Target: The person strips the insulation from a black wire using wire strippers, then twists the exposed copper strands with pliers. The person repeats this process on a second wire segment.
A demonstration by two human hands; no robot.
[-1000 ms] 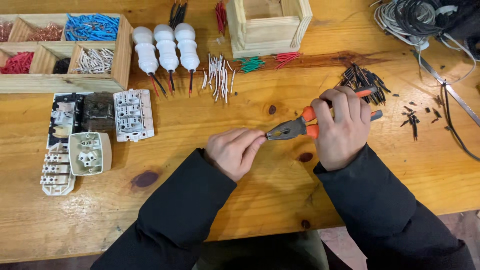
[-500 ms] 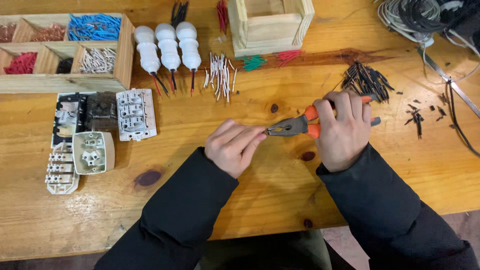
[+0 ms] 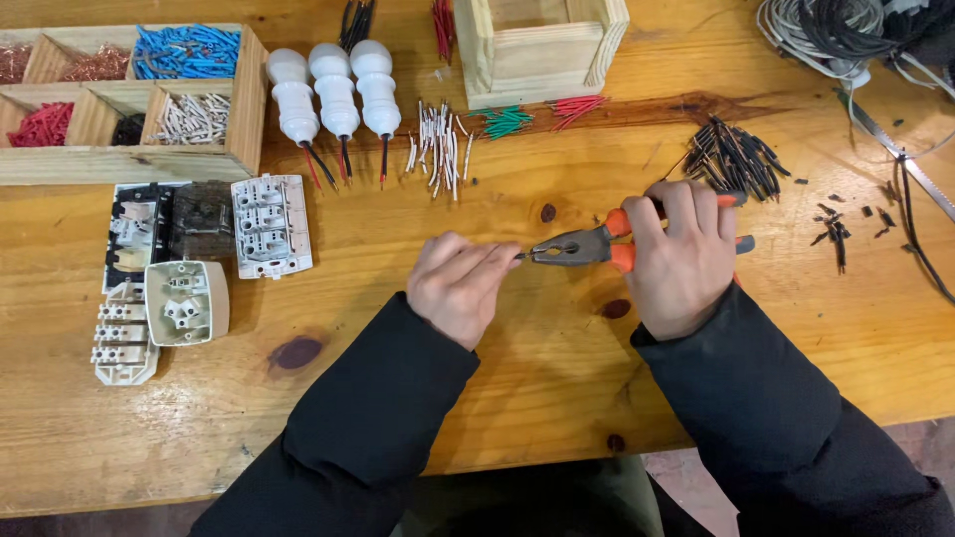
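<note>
My right hand (image 3: 681, 259) grips orange-handled pliers (image 3: 582, 245) over the wooden table (image 3: 497, 398). The pliers' jaws point left and meet the fingertips of my left hand (image 3: 460, 286). My left hand pinches a short thin piece of wire at the jaw tips; the piece is almost wholly hidden by my fingers. Both arms wear black sleeves.
A compartmented wooden tray (image 3: 129, 99) of coloured wire bits sits far left. Three white lamp holders (image 3: 336, 89), white wire pieces (image 3: 438, 149), a pile of black wire pieces (image 3: 734, 157), socket modules (image 3: 189, 259), a small wooden box (image 3: 542, 45) and a cable coil (image 3: 846, 35) lie around.
Both hands have shifted slightly left and down together, and the pliers now lie more level. The grip looks the same.
</note>
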